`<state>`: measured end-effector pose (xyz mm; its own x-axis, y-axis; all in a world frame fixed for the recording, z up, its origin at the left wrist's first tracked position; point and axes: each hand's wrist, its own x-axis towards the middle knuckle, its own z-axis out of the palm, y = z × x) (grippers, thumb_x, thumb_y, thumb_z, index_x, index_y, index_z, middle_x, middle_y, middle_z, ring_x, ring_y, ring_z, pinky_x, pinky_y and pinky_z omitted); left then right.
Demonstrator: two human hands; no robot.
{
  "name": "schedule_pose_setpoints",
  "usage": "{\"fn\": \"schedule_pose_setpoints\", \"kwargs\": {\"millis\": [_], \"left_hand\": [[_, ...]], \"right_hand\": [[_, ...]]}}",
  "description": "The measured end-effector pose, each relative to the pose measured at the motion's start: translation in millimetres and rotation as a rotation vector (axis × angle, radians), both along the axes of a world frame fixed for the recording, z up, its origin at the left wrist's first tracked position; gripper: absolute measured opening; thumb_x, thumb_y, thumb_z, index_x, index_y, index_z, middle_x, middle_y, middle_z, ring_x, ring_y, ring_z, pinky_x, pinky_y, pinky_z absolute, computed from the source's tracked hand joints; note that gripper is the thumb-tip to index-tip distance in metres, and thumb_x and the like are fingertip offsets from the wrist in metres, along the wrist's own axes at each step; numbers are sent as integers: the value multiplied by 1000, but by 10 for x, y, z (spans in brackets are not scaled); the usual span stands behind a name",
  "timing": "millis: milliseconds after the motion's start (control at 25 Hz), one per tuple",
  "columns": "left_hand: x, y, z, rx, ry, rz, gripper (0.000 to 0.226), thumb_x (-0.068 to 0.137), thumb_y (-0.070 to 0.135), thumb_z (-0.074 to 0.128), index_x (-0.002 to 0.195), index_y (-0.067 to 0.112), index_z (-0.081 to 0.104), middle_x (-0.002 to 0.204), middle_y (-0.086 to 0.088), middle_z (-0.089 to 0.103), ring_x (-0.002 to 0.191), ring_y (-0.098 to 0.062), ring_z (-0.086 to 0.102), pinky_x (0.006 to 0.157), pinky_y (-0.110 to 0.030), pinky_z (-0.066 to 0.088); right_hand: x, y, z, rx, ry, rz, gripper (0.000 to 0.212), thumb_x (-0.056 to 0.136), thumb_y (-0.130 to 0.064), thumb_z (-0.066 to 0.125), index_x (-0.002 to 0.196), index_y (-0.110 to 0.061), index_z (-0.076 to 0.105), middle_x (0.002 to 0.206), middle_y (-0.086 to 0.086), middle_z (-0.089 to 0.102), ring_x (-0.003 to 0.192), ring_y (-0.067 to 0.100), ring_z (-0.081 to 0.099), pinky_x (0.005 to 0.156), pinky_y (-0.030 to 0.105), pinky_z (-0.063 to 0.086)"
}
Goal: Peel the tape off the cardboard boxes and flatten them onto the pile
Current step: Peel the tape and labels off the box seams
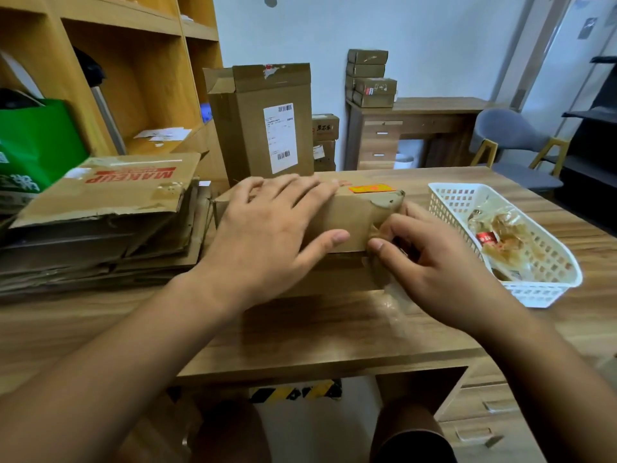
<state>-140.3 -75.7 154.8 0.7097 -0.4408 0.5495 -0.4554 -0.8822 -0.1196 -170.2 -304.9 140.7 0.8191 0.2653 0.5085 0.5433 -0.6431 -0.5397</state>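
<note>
My left hand (267, 235) and right hand (430, 259) are bare, as are both forearms; the thumbnails are cut short. Below the table's (334, 345) near edge, dark cloth (417, 446) covers my right thigh.

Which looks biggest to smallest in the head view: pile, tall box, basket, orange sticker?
1. pile
2-3. tall box and basket look alike; the box stands farther back, so unranked
4. orange sticker
</note>
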Motion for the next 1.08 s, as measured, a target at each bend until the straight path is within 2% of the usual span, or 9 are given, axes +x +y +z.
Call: {"fn": "schedule_pose_setpoints", "kwargs": {"millis": [160,280,400,600,680,800,960,1080], "left_hand": [[92,81,-238,-34,-28,3,58,102,63,24,145,29,46,143,3,58,131,-19,52,104,-42,38],[88,113,-339,-69,-5,-19,57,102,62,26,145,30,46,143,3,56,130,-19,51,106,-42,36],[87,169,-420,-113,61,-36,58,102,61,24,147,32,46,147,6,54,134,-16,49,111,-41,32],[95,186,-442,-99,76,-72,59,101,61,26,146,31,49,146,7,55,135,-15,49,111,-41,33],[98,205,-446,-106,71,-88,58,101,61,28,145,31,51,145,7,56,134,-15,50,110,-39,34],[93,216,-446,-108,64,-112,58,101,61,29,145,30,52,145,7,56,134,-15,50,109,-39,34],[67,216,-414,-82,63,-123,70,97,72,23,146,29,50,147,7,55,133,-16,50,108,-38,36],[57,236,-367,56,102,-132,98,82,91,24,149,23,46,149,0,53,133,-23,52,111,-42,34]], "right_hand": [[-10,-74,-77,32,144,117,25,99,-28,58,76,-18,62,88,-9,51,81,15,53,69,21,43],[-4,-141,-93,107,211,216,20,94,-28,59,75,-22,61,86,-5,51,81,20,53,73,29,43],[5,-200,-158,150,279,285,20,93,-27,59,76,-16,60,86,1,51,82,25,53,78,37,42],[-29,-275,-242,260,371,378,21,94,-18,57,74,-13,57,82,-4,52,80,14,52,75,23,41],[-39,-336,-274,338,432,396,21,93,-21,58,73,-16,58,78,-1,51,77,15,50,72,26,39],[-50,-412,-307,431,499,390,28,87,-37,68,72,-16,59,75,9,46,72,23,43,67,30,36],[-97,-513,-283,544,550,382,38,76,-48,78,69,-16,59,73,12,41,68,23,40,62,27,36],[-118,-536,-278,606,572,365,35,76,-41,79,67,-15,57,73,15,35,67,33,30,61,34,29]]}}
